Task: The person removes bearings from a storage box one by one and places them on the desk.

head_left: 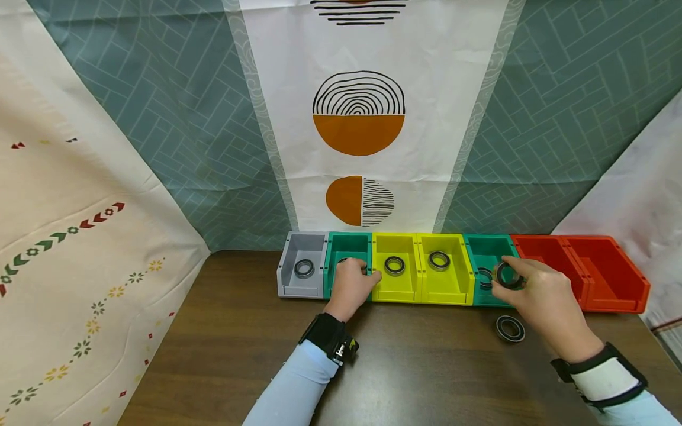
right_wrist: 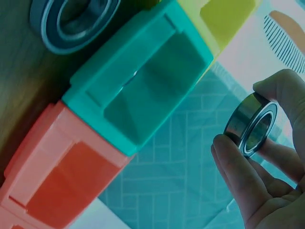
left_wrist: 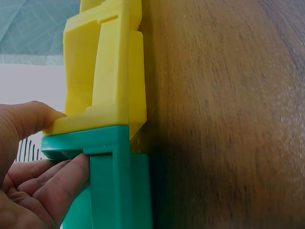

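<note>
My right hand [head_left: 554, 302] pinches a ball bearing [right_wrist: 239, 119] between thumb and fingers, above the right-hand green bin [head_left: 495, 299]. Another bearing [head_left: 486, 286] lies inside that bin, and a loose bearing [head_left: 501, 333] rests on the table in front. My left hand [head_left: 348, 287] reaches over the left-hand green bin [left_wrist: 107, 200] and grips its side wall together with that of the adjoining yellow bin [left_wrist: 107, 71]. In the left wrist view the thumb is on the yellow side, the fingers on the green side. A bearing shows partly behind this hand.
The bins stand in one row at the back of the wooden table [head_left: 426, 367]. A grey bin [head_left: 298, 290] at the left end and both yellow bins each hold a bearing. Two red bins [head_left: 613, 278] form the right end. Patterned cloth [head_left: 160, 118] hangs behind.
</note>
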Available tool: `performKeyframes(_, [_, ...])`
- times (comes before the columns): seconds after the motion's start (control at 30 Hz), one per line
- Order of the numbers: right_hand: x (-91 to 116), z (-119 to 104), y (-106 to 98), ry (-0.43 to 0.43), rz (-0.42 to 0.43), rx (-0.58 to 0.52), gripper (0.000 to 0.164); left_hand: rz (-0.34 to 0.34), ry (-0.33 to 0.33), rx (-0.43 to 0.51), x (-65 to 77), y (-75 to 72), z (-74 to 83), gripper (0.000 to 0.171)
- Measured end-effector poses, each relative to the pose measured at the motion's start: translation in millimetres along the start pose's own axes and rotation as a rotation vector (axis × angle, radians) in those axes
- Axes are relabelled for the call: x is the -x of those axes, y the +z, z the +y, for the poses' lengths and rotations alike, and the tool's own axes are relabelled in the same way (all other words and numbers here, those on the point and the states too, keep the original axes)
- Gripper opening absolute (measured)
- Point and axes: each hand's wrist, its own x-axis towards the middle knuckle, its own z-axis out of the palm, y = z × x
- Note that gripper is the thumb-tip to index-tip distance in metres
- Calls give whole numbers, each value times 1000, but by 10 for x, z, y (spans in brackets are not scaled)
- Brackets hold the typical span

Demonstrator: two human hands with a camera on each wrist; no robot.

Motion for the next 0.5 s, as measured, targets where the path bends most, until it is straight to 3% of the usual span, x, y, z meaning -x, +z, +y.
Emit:
performKeyframes(0.27, [98,-99,96,-16,-55,14,59,-3,3,2,8,-10,8,20])
performKeyframes(0.5, [206,-132,212,3,-151,10,57,-2,1,8,10,-17,16,20])
